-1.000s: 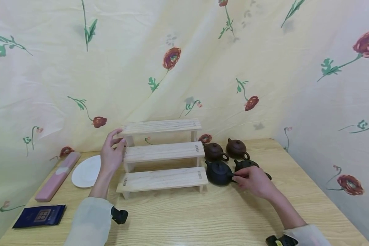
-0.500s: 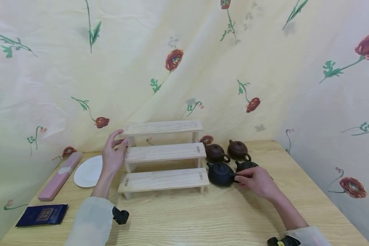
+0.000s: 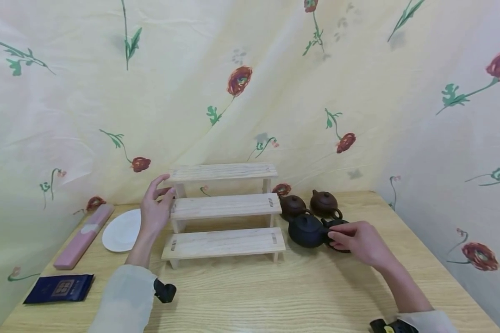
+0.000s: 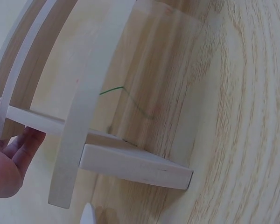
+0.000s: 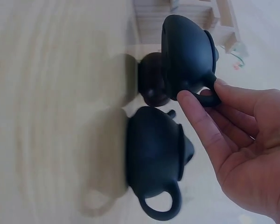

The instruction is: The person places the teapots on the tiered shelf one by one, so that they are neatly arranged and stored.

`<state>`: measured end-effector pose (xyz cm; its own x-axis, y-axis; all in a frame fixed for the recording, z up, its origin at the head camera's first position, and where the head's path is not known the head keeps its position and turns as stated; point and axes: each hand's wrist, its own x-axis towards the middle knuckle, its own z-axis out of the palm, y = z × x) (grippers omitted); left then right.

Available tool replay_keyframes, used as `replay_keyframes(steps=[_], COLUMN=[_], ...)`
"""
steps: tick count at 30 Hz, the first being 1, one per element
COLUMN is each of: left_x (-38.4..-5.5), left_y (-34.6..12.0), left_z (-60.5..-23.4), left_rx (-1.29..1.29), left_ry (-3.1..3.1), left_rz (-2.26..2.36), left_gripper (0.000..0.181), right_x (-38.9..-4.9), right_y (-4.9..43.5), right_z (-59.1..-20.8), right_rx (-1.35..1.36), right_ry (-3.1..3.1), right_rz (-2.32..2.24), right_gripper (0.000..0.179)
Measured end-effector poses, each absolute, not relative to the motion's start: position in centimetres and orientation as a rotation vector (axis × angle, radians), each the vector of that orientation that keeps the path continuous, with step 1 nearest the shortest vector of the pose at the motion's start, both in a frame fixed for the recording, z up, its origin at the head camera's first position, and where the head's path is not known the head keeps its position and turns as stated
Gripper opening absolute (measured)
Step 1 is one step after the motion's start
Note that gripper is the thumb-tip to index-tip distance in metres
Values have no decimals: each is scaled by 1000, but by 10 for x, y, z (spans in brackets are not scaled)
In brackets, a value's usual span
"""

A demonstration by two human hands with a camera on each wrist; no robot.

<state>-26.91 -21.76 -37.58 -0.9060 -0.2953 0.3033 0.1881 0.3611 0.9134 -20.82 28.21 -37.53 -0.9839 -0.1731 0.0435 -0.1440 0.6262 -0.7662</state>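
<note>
One black teapot (image 3: 306, 232) hangs by its handle from a right hand (image 3: 364, 243), right of centre in the frame — thumb and fingertips pinched together on the loop, base apparently off the wooden table (image 3: 233, 296). From where I stand, its body lies left of those fingers, the long axis running from spout at upper left to handle at lower right. That hand is the nearer; the left hand (image 3: 155, 210), at centre left, bends its fingers about the far end of a three-tiered stand (image 3: 222, 243), how firmly I cannot tell. The stand's right end sits just left of the pot — pale, straight-grained boards, flat against the pot's squat, matte roundness. A second black teapot (image 5: 151, 151) rests beside the right hand; two glossier brown teapots (image 3: 324, 203) stand behind. At far left, a smooth white plate (image 3: 121, 231) neighbours a slim pink case (image 3: 81, 243).
</note>
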Motion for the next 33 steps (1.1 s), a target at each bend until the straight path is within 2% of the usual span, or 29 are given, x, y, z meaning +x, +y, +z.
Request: replay_keyframes(steps=[18, 27, 33], left_x=[-270, -270, -270], left_y=[-221, -224, -222], left_z=[-377, -378, -375], left_rx=[113, 104, 109], left_ry=[-2188, -2159, -2160], left_rz=[-1625, -1677, -1699], left_gripper=[49, 48, 48], right_x=[-211, -229, -245], right_y=[292, 266, 241], right_z=[-326, -297, -281], right_rx=[-355, -424, -490], right_ry=[2747, 2790, 2695], right_rz=[-1394, -1313, -1419], right_gripper=[40, 42, 39])
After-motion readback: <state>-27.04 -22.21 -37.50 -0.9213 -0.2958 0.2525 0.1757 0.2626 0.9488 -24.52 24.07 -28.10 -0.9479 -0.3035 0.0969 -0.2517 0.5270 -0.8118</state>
